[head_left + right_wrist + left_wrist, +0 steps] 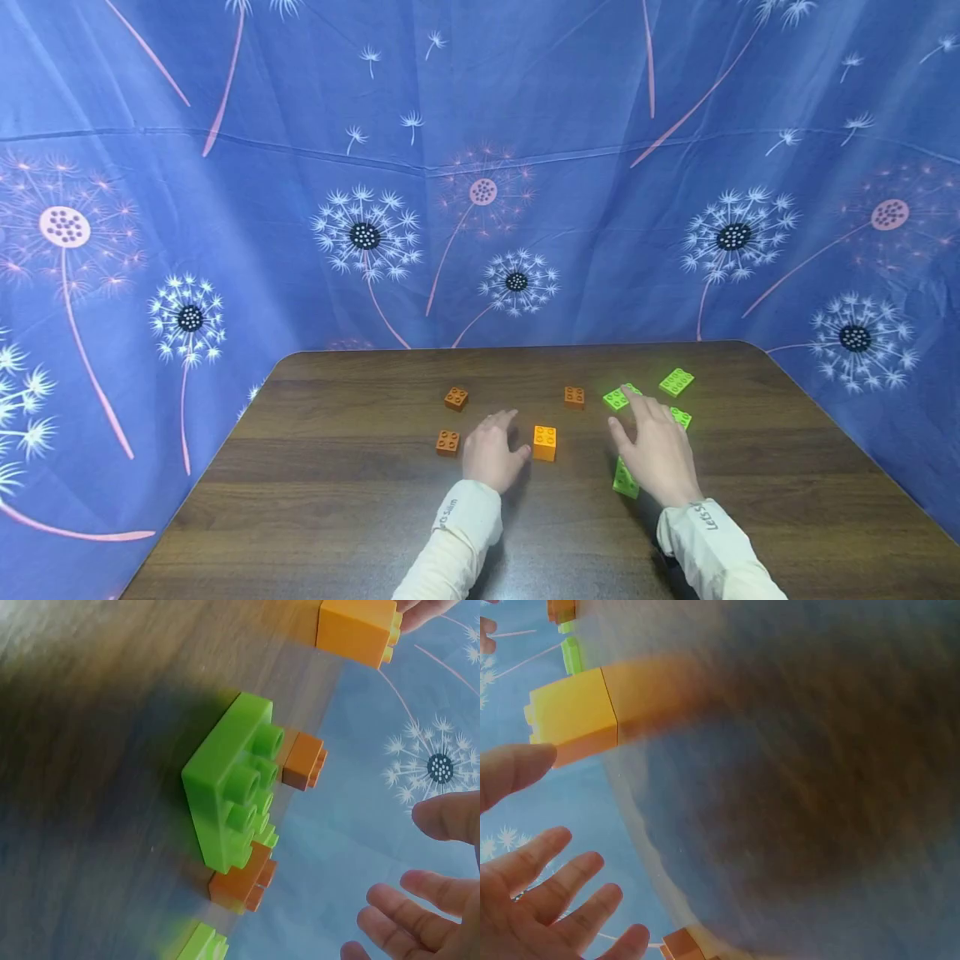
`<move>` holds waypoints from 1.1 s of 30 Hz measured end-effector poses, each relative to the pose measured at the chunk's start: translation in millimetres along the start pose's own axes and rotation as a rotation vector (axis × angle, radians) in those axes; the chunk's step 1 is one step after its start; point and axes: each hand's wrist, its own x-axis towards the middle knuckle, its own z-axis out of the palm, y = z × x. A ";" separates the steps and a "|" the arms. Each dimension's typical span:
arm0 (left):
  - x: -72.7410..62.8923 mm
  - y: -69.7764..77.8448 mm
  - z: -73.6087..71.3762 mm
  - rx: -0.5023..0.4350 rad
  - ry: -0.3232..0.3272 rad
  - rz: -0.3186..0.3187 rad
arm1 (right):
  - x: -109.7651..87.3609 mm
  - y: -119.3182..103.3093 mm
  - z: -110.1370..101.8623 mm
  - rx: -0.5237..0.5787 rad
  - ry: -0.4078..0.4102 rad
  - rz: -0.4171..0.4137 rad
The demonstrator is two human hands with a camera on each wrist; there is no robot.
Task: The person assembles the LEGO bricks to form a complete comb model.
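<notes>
My left hand [493,452], its fingers parted and holding nothing, is just left of a yellow-orange block [544,443]. In the left wrist view the thumb [517,774] overlaps the edge of that block; I cannot tell whether they touch. My right hand [660,454] hovers among the green blocks with fingers spread and nothing in them. Below its thumb lies a green block [625,481], large in the right wrist view with its studs showing. Past the fingers are another green block [616,398] and a partly hidden green block [681,417].
Two brown-orange blocks, a rear one [456,399] and a nearer one [447,442], lie left of my left hand. A third small brown-orange block [574,397] sits between the hands, farther back. One green block [677,382] lies at the back right. A blue dandelion-print cloth [600,275] hangs behind the wooden table [315,500].
</notes>
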 end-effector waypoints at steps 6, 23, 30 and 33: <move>-0.4 4.9 1.0 -0.079 -0.087 -0.020 | -1.0 3.5 -1.3 -0.004 0.032 -0.017; 2.6 15.4 8.7 -0.065 -0.139 0.042 | -1.6 18.8 -4.2 -0.028 -0.088 0.061; 1.2 15.5 11.3 -0.054 -0.120 0.047 | -3.2 22.2 -1.5 -0.043 -0.101 0.069; 0.7 14.5 13.0 -0.052 -0.095 0.060 | -3.3 24.2 -0.7 -0.046 -0.094 0.062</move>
